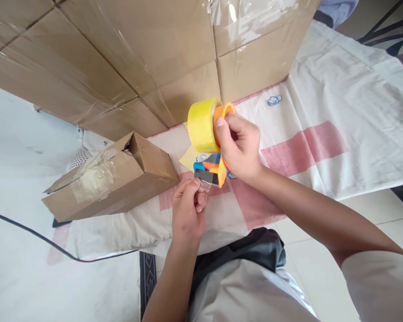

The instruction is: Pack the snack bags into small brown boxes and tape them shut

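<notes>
My right hand (240, 145) is wrapped round the orange frame of a tape dispenser (222, 175). A wide roll of yellow tape (202, 126) sits on it, facing left. At the dispenser's lower end is a dark toothed cutting blade (206, 177) with a blue part beside it. Just below the blade, my left hand (190, 203) pinches the clear loose end of the tape (204, 185). Left of my hands, a worn cardboard box (121, 179) rests on the cloth, its top patched with crumpled tape.
Stacked, taped cardboard boxes (174, 49) rise behind my hands. A white and pink cloth (322, 147) covers the table. A yellowish paper piece (190, 157) lies under the dispenser. At left, a black cable (36, 235) crosses in front of the pale wall (16, 179).
</notes>
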### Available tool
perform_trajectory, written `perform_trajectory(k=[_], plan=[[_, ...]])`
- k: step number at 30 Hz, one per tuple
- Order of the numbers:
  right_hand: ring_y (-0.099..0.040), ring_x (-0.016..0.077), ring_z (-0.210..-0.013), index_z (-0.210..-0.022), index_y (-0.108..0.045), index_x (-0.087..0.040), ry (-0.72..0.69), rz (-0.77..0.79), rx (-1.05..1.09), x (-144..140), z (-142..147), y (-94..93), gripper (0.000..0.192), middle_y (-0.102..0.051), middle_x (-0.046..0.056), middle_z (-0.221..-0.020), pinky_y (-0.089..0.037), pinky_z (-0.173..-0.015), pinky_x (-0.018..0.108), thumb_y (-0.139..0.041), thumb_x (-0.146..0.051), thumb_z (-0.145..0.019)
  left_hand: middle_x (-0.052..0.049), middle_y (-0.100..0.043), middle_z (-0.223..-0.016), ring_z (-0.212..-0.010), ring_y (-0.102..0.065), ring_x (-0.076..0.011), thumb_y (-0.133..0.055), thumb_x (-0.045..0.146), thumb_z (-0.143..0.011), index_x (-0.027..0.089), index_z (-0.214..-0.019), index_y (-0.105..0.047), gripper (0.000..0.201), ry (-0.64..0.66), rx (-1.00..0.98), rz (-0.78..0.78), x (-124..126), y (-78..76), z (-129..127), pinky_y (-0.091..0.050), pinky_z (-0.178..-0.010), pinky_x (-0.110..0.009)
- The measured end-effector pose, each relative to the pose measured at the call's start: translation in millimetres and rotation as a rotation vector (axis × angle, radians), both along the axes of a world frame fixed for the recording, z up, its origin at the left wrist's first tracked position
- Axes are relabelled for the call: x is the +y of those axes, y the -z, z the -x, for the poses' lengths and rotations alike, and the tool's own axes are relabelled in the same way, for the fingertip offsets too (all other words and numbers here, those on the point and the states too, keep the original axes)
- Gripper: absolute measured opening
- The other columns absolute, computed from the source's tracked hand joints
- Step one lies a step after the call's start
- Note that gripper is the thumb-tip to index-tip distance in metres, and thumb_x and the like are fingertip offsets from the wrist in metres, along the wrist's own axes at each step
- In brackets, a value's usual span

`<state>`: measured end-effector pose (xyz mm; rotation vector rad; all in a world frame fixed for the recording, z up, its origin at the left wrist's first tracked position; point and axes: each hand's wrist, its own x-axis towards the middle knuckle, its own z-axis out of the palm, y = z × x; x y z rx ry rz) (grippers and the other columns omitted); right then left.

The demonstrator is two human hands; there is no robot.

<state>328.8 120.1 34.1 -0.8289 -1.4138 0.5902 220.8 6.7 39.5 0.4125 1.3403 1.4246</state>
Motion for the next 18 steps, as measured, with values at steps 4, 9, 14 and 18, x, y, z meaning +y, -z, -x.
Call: perform_trajectory(k=[4, 9, 14, 18], plan=[[-0.034, 0.0106, -0.059, -0.062, -0.032, -0.021, 0.007, -0.005, -0.007, 3, 0, 1.0, 0.053, -0.033, -0.003, -0.06, -0.031, -0.059, 0.029, -0.044, -0.055, -0.102, 0.008, -0.038, -0.045, -0.04, -0.031, -0.0023, -0.069, 0.022, -0.069, 0.018, -0.053, -0.04, 0.033, -0.117, 0.115, -0.073, -3, 6.6, -12, -0.025, -0.043, -0.018], [-0.032, 0.0101, -0.058, -0.062, -0.03, -0.022, 0.002, 0.04, -0.015, 6, 0, 3.1, 0.056, -0.032, -0.003, -0.059, -0.031, -0.059, 0.028, -0.043, -0.06, -0.1, 0.009, -0.038, -0.044, -0.04, -0.033, -0.0036, -0.066, 0.023, -0.071, 0.019, -0.053, -0.04, 0.032, -0.237, 0.238, -0.135, -7, 11.4, -20, -0.028, -0.044, -0.019], [-0.033, 0.0098, -0.058, -0.061, -0.03, -0.021, -0.034, 0.034, 0.022, 8, -2, 2.8, 0.057, -0.034, -0.003, -0.059, -0.031, -0.058, 0.028, -0.044, -0.06, -0.1, 0.006, -0.043, -0.044, -0.042, -0.037, -0.0055, -0.069, 0.035, -0.082, 0.018, -0.054, -0.049, 0.038, -0.161, 0.291, -0.14, -17, 16.9, -18, -0.029, -0.044, -0.019], [-0.035, 0.0102, -0.06, -0.062, -0.034, -0.021, -0.056, -0.01, 0.054, 8, -4, 1.3, 0.054, -0.039, -0.003, -0.062, -0.033, -0.06, 0.028, -0.045, -0.057, -0.101, 0.001, -0.051, -0.046, -0.041, -0.041, -0.0076, -0.063, 0.065, -0.086, 0.016, -0.062, -0.063, 0.054, -0.003, 0.247, -0.027, -23, 26.8, -11, -0.029, -0.041, -0.02]])
